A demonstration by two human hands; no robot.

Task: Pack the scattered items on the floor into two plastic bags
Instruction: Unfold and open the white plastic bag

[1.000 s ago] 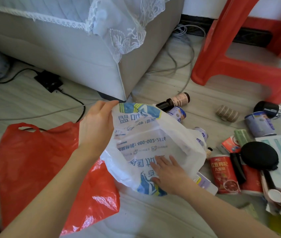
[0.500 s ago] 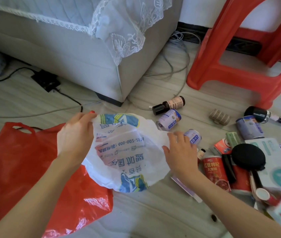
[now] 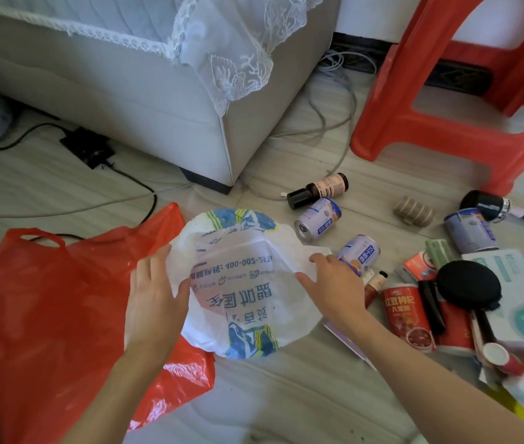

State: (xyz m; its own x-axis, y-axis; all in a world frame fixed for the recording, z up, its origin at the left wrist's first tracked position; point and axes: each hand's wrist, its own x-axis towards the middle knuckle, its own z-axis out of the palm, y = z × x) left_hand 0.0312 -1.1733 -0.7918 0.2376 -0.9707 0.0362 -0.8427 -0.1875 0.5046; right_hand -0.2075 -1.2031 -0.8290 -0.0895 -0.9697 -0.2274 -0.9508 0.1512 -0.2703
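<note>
Both hands on the white bag's mouth: left hand [image 3: 153,294] pinches the left rim, thumb over the edge; right hand [image 3: 331,283] holds the right edge, fingers loosely curled. White bag [image 3: 241,290] lies partly on the flat red bag [image 3: 62,299]. Pull the rim wider and keep it taut. Cans [image 3: 318,217] just beyond the right hand look like the easiest first load.

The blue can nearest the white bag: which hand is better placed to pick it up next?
Probably the right hand: it lies right beside the blue can, while the left hand grips the white bag's far edge.
</note>
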